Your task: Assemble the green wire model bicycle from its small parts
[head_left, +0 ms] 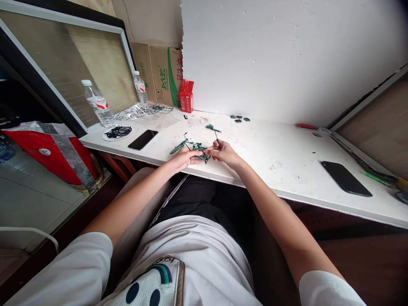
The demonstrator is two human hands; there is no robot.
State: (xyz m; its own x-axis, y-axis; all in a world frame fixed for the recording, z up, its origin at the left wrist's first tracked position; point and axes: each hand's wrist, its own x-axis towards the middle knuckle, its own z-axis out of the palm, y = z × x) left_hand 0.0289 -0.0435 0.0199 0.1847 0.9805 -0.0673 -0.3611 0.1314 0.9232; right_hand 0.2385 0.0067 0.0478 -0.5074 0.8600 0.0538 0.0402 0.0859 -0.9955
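A small dark green model bicycle (188, 145) is held near the table's front edge, its one wheel out to the left. My left hand (185, 159) is closed around its right end, thumb on top and fingers beneath. My right hand (225, 154) is closed too, with a slim dark rod (217, 137) sticking up from its fingers; the rod's kind is unclear. Its fingertips meet the bicycle's right-hand wheel, partly hiding it. Just beyond the rod lies a small green part (210, 127) with a thin bar.
A black phone (143, 140), a plate (117, 137) of dark frames and two water bottles (101, 106) stand left. Behind are a cardboard box (159, 74), a red box (186, 97) and green pieces (238, 118). Another phone (346, 178) lies right.
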